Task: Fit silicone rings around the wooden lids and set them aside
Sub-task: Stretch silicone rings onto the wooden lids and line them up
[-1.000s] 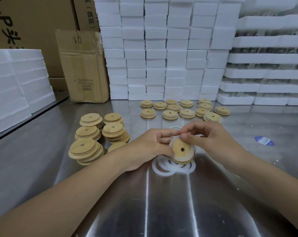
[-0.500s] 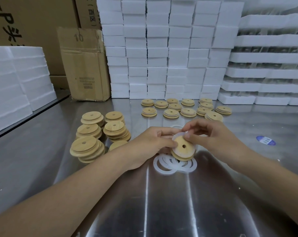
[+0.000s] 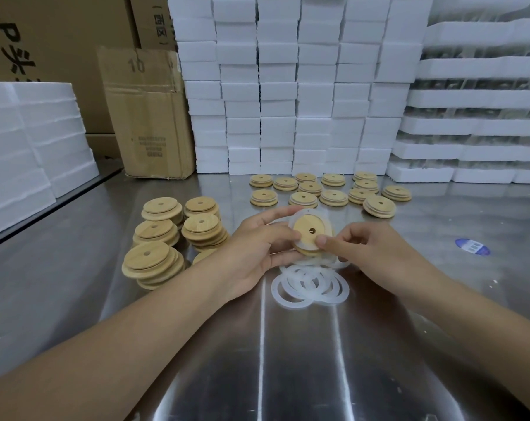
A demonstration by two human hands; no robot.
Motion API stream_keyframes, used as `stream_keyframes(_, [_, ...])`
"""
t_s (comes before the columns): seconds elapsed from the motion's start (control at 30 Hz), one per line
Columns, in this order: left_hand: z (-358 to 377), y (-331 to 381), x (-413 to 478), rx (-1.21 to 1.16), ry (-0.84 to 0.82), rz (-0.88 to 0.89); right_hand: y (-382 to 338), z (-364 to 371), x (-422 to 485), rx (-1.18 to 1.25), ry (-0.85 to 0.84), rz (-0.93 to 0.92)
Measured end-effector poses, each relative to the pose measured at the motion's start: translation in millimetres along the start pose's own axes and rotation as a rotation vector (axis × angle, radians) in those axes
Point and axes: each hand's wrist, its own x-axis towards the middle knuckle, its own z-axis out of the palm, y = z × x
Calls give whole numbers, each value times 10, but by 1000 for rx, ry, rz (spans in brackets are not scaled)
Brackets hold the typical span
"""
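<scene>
The wooden lid (image 3: 308, 226) is held just above the surface (image 3: 288, 375), at 12 o'clock from the loose silicone rings (image 3: 310, 287). The left hand (image 3: 251, 250) grips its 9 o'clock edge. The right hand (image 3: 376, 256) has its fingers (image 3: 325, 240) pinching the 5 o'clock edge, and a white ring (image 3: 327, 220) circles the rim.

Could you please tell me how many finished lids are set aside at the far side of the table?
13 finished lids, grouped before the white foam blocks: five in the back row, three in the middle, five in front. The left hand and right hand could hide another.
</scene>
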Motion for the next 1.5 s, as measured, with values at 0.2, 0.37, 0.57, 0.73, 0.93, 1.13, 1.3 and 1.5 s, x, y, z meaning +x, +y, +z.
stream_keyframes(0.2, [-8, -7, 4, -2, 30, 10, -28, 24, -31, 15, -4, -1])
stream_keyframes(0.37, [16, -23, -4, 37, 29, 20, -26, 14, -36, 43, 50, -26])
stream_keyframes(0.57, [63, -47, -43, 170, -17, 31, -19, 3, -12, 2, 156, -140])
stream_keyframes(0.73, [62, -35, -55, 149, -25, 12, 23, 22, 23, -18, 172, -198])
stream_keyframes(0.93, [50, -37, -45, 166, -24, 5, 38, -5, 51, -39, 105, -185])
stream_keyframes(1.13, [32, -29, -38, 163, -47, -2, 2, -67, 79, -40, 59, -231])
stream_keyframes(1.3, [20, -13, -39, 158, -69, -8, -38, -140, 93, -31, -9, -217])
stream_keyframes(1.5, [45, -6, -35, 162, -76, -23, -36, -279, 126, -29, -64, -135])
